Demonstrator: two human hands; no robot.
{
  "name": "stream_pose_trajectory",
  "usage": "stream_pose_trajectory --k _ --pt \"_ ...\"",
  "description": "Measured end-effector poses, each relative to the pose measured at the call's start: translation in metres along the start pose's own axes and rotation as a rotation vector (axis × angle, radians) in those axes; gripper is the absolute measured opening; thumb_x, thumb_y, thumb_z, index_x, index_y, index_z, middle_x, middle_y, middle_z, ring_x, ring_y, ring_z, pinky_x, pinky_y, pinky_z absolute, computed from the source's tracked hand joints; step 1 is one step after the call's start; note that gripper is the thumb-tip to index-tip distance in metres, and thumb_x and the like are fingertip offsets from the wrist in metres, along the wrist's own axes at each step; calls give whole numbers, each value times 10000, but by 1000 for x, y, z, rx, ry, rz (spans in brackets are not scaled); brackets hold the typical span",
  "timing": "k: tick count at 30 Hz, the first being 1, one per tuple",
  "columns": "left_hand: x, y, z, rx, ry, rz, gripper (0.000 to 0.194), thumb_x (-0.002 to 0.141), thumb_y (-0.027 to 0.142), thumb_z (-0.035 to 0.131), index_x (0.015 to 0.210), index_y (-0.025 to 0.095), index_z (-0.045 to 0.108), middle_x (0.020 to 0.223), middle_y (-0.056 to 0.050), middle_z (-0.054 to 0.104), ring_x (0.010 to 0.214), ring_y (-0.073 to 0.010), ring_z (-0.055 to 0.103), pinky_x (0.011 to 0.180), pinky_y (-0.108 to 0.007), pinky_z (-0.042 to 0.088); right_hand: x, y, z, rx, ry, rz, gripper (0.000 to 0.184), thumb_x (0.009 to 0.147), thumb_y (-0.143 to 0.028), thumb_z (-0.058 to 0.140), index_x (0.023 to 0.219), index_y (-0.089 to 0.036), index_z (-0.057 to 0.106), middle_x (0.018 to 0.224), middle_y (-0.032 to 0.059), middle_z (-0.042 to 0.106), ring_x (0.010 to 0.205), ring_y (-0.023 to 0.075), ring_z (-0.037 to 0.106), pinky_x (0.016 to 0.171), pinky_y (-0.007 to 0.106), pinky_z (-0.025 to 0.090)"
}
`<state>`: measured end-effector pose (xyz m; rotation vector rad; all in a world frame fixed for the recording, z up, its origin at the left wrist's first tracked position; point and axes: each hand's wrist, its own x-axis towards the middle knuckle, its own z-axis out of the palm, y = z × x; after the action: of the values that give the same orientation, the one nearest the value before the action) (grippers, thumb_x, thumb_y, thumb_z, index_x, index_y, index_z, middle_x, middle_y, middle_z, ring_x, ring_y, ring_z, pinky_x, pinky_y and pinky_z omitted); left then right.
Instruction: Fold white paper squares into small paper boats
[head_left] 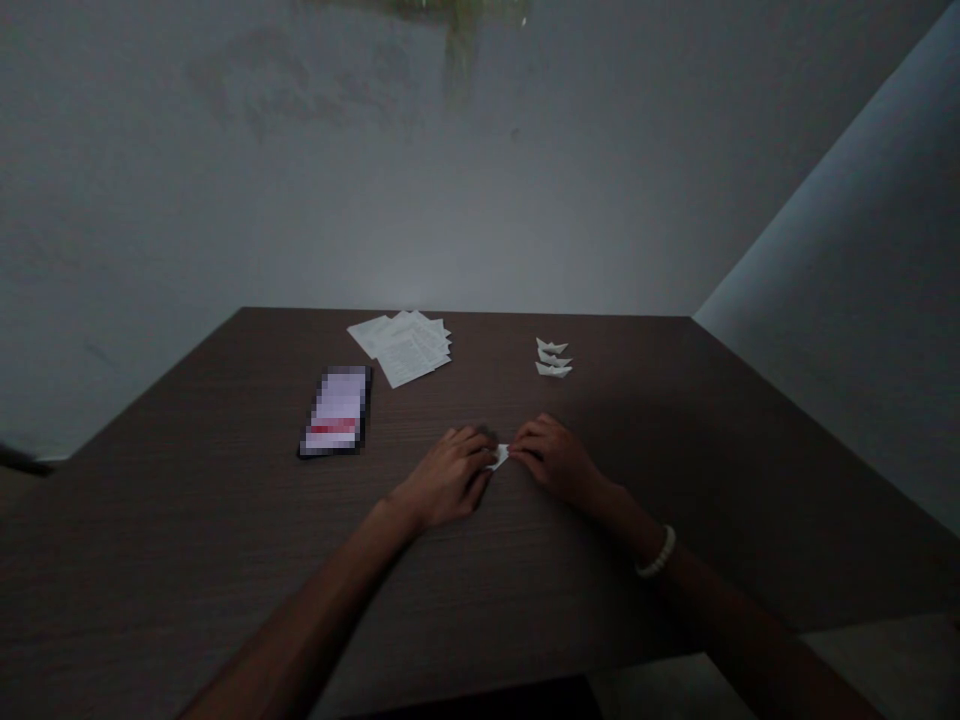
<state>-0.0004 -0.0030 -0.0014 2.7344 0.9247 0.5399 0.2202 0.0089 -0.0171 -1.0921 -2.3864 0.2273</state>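
A small folded piece of white paper lies between my two hands near the middle of the table. My left hand is closed on its left side, the fingers covering much of it. From the right, my right hand pinches the other end between thumb and fingers. The exact shape of the folded paper is mostly hidden. Beyond my right hand sit three white paper boats, lined up one behind another.
Several printed paper sheets lie fanned out at the back left of the table. A phone with a blurred screen rests left of my hands. The brown table meets a grey wall at the back.
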Motion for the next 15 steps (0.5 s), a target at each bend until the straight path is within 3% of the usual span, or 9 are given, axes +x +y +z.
stream_pose_trajectory --k 5,10,15 --pt "0 0 0 17 -1 0 218 898 189 458 1026 169 633 1102 -96 602 1030 -247 510 876 -398 402 -3 -3 -4 -68 -35 -58 178 919 -197 541 931 -199 719 897 64 661 881 196 520 808 332 448" --pt "1 2 -1 25 -11 -14 218 892 181 454 1025 170 626 1061 -100 603 1004 -244 516 865 -398 404 -4 -8 -6 -152 -69 -47 243 933 -205 507 1113 -221 670 920 72 626 904 214 494 810 341 442" --pt "1 3 -2 46 -23 -13 208 889 180 447 995 166 625 1061 -98 600 1003 -247 511 860 -404 403 -4 -12 -6 -175 -76 -18 217 936 -199 495 1016 -224 695 947 74 607 905 212 481 801 336 438"
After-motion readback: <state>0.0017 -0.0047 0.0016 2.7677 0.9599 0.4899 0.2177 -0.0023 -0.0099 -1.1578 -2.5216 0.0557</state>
